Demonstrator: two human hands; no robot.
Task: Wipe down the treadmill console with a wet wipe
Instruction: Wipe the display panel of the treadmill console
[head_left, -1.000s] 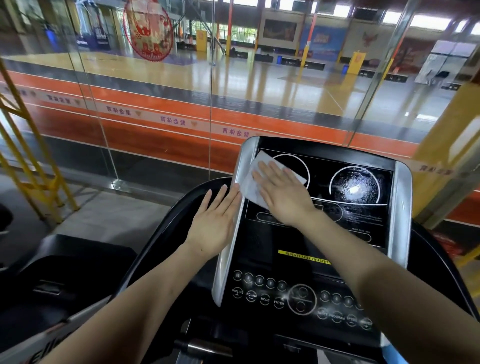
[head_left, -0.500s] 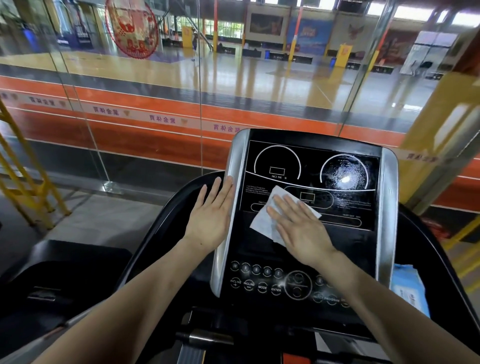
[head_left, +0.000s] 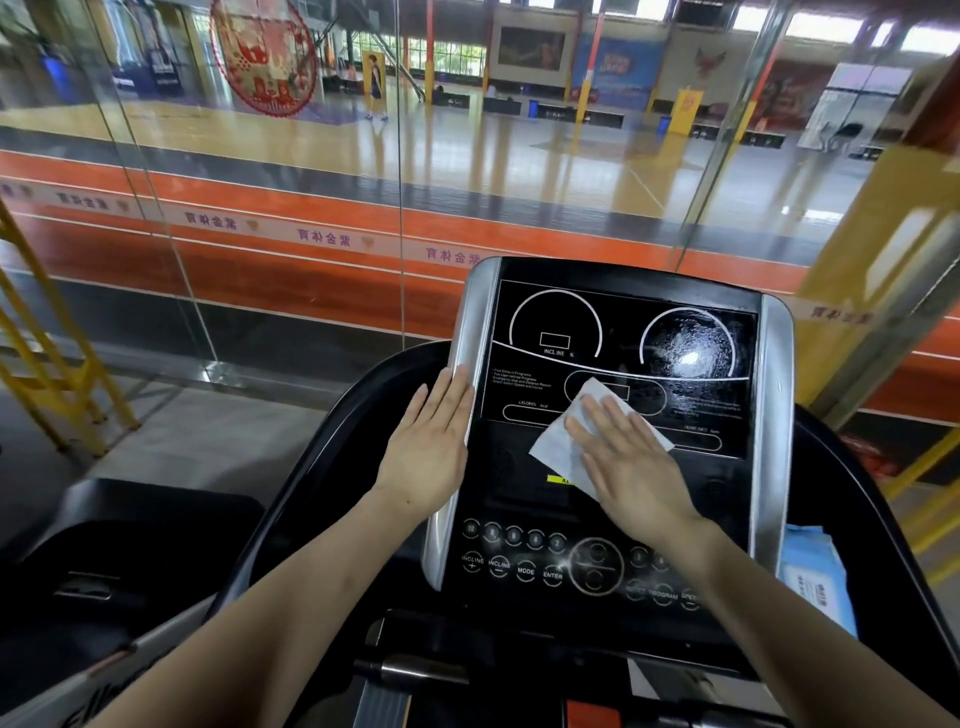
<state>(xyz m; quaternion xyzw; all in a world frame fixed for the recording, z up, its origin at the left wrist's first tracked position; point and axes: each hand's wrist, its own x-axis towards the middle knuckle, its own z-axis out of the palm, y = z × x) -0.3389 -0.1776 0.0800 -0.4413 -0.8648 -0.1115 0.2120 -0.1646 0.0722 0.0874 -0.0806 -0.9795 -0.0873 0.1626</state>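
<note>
Left hand (head_left: 428, 452) laid flat, fingers straight, on console (head_left: 621, 519) silver left edge, nothing held. Wet wipe (head_left: 563, 449), frame centre, pressed under flat right hand (head_left: 631, 465); judged limp, light, bunch-prone, best held under palm.

Right hand (head_left: 631, 467) flat, fingers straight, pressing a white wipe (head_left: 563, 452) onto the middle of the black treadmill console (head_left: 623, 332), just above the button row (head_left: 524, 556). Left hand (head_left: 431, 447) flat against the console's silver left edge (head_left: 470, 343). Blue wipe pack (head_left: 815, 577) sits just right of the console; glass wall (head_left: 311, 182) behind.
</note>
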